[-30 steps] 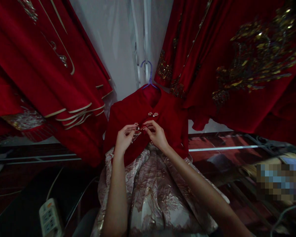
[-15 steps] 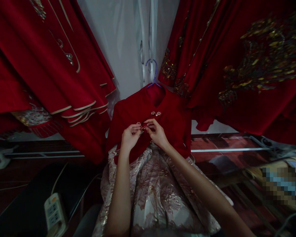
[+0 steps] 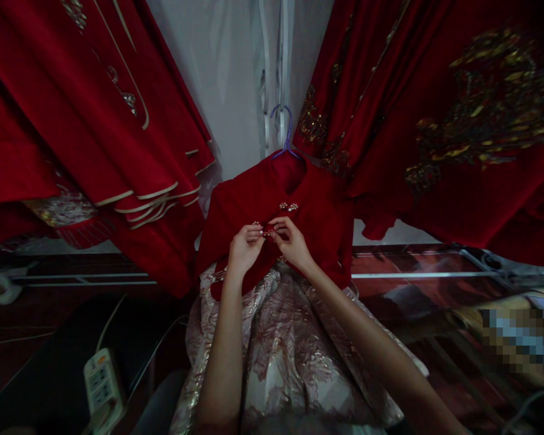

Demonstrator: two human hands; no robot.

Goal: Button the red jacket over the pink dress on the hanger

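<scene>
A red jacket (image 3: 233, 202) hangs on a purple hanger (image 3: 289, 130) in front of me. A pearly, flower-shaped clasp (image 3: 289, 207) joins its front below the neck. Lower down, my left hand (image 3: 246, 246) pinches one side of another ornamental clasp (image 3: 268, 232) between thumb and fingers. From the other side my right hand (image 3: 291, 243) pinches at the same clasp, and the fingertips of both hands nearly meet. The fingers hide most of this clasp, so I cannot tell whether its halves are joined. Beneath the jacket spreads a shiny patterned skirt (image 3: 294, 344).
Red garments (image 3: 136, 139) with pale trim hang at left, and sequinned red garments (image 3: 435, 199) at right. A power strip (image 3: 102, 383) lies on a dark surface at lower left. White rack bars (image 3: 417, 275) run low behind the jacket.
My left hand has moved slightly right and up, closer to my right hand. More of the clasp is now covered by the fingers. The view has shifted a little.
</scene>
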